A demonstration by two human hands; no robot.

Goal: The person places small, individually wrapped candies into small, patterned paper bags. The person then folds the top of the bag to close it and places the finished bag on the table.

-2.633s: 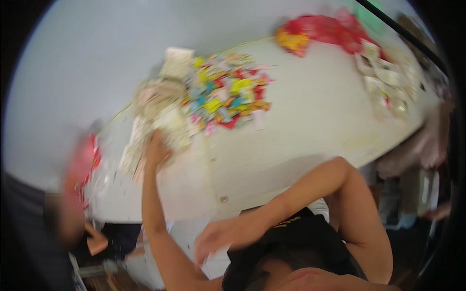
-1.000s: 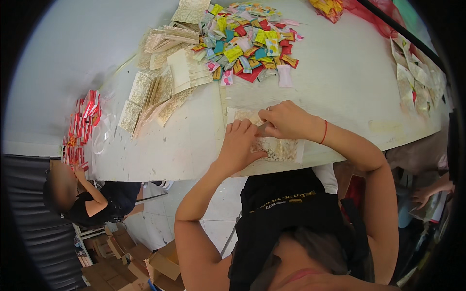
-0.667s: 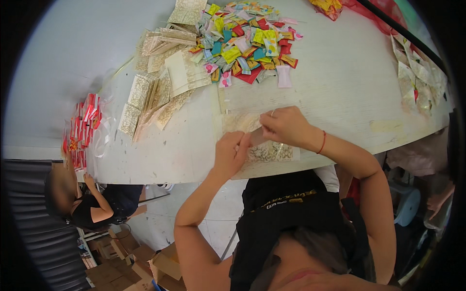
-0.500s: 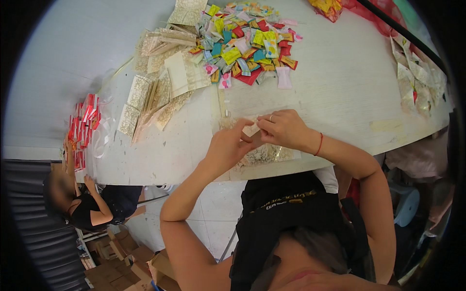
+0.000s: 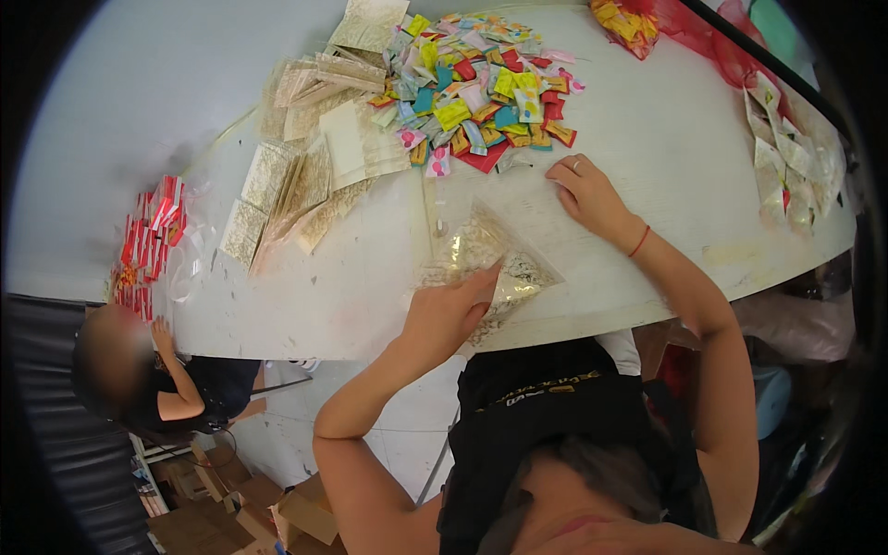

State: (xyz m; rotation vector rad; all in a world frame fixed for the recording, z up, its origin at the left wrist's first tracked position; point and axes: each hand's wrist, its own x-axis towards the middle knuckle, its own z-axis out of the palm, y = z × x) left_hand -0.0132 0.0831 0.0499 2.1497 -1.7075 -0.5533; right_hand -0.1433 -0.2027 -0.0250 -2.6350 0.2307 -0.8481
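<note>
My left hand [image 5: 450,313] pinches a clear plastic pouch with a pale gold pattern [image 5: 490,259], held open just above the near edge of the white table [image 5: 666,148]. My right hand [image 5: 585,191] rests flat on the table, fingers spread, at the near edge of a heap of small colourful sachets [image 5: 481,97]. It has a ring and a red thread at the wrist, and I see nothing in it. A fan of more gold-patterned pouches [image 5: 296,176] lies left of the heap.
Red packets [image 5: 148,231] lie at the table's left end, where another person [image 5: 120,365] sits below the table. A red mesh bag [image 5: 666,23] is at the far side. Pale packets [image 5: 786,157] line the right edge. Cardboard boxes [image 5: 268,499] stand on the floor.
My hands, together on one pouch at the table's edge, have parted. The right hand has reached forward to the sachet heap; the left keeps the pouch.
</note>
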